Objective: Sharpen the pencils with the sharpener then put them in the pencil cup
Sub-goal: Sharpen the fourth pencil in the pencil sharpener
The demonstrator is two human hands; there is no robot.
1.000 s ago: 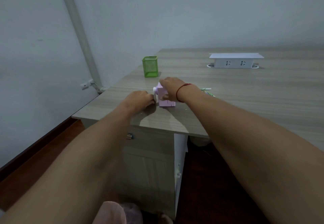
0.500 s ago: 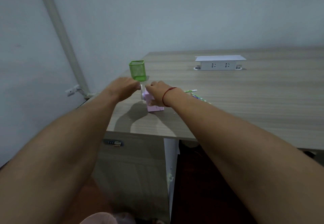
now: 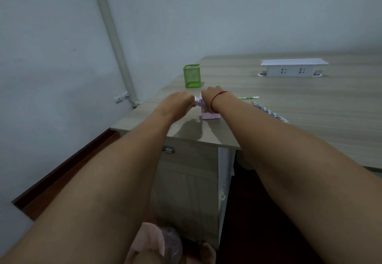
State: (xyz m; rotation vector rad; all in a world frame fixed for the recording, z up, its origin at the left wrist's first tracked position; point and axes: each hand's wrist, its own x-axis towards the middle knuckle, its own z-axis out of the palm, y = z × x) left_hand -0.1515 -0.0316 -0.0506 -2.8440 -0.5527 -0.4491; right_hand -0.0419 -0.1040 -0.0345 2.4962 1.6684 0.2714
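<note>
Nearest, at the bottom edge: a fold of pale pink cloth (image 3: 153, 241). Both bare forearms reach forward over it.

Below the desktop: wood-grain cabinet front (image 3: 186, 183) with a small metal lock (image 3: 168, 150) near its top.

Light wood-grain laminate desk (image 3: 310, 127). Near its front left corner stands the pink plastic box-shaped pencil sharpener (image 3: 209, 113), upright, base flat on the desk.

Left hand (image 3: 178, 102): at the sharpener's left side, fingers curled round what looks like its white crank knob (image 3: 195, 100); the fingertips are hidden behind the back of the hand.

Right hand (image 3: 210, 96): on top of the sharpener, fingers curled down over its body and gripping it. Thin red string bracelet (image 3: 217, 99) on the wrist. The wrist hides the sharpener's right side.

Just right of that wrist, flat on the desk: a green pencil (image 3: 248, 97) lying crosswise, and a green-and-purple patterned pencil (image 3: 269, 110) lying at a slant, near each other.

Behind the hands, apart from the sharpener: green wire-mesh square pencil cup (image 3: 191, 75), upright; its contents cannot be made out.

Farther right: white rectangular socket box (image 3: 293, 69) set in the desktop.

Far left: grey pipe (image 3: 115, 42) slanting up the pale wall.
</note>
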